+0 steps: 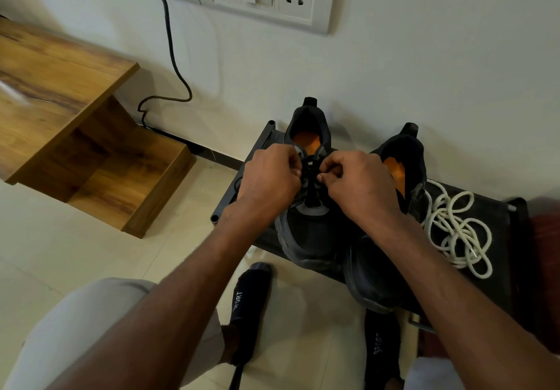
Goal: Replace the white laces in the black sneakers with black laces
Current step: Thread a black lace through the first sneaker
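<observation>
Hands, left [270, 174] and right [353, 182], pinching black lace [309, 174] over left sneaker [309, 232] on dark rack [497, 222]. White laces [457, 232] heaped beside right sneaker [375, 277]. "SPORT" printed on socks [247, 307].

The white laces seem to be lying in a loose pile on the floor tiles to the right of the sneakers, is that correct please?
Not quite. The white laces lie in a loose pile on the black rack, right of the sneakers, not on the floor tiles. The head view shows it.
</observation>
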`<move>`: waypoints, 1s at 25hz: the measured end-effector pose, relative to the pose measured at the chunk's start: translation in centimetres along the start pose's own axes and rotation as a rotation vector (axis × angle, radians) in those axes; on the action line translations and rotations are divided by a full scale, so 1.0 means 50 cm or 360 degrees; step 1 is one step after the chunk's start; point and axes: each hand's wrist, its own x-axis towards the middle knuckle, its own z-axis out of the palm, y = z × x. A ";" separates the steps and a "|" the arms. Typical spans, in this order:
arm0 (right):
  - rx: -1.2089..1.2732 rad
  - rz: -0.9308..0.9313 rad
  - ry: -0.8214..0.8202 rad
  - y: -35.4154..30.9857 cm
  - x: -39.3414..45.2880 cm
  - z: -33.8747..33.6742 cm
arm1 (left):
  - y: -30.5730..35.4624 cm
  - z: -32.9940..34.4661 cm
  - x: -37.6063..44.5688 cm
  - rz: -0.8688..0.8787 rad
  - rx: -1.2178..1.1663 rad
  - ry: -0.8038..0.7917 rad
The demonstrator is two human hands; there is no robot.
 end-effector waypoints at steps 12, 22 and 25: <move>0.0056 0.0079 -0.0075 -0.011 0.009 -0.003 | 0.005 0.022 -0.008 0.0117 0.0012 0.0126; 0.0025 0.0090 -0.0128 -0.005 0.015 0.005 | 0.003 0.015 0.003 0.0054 -0.0053 -0.0020; 0.0266 0.0100 -0.0101 -0.005 0.019 0.007 | 0.003 0.020 0.001 0.0054 -0.0083 -0.0005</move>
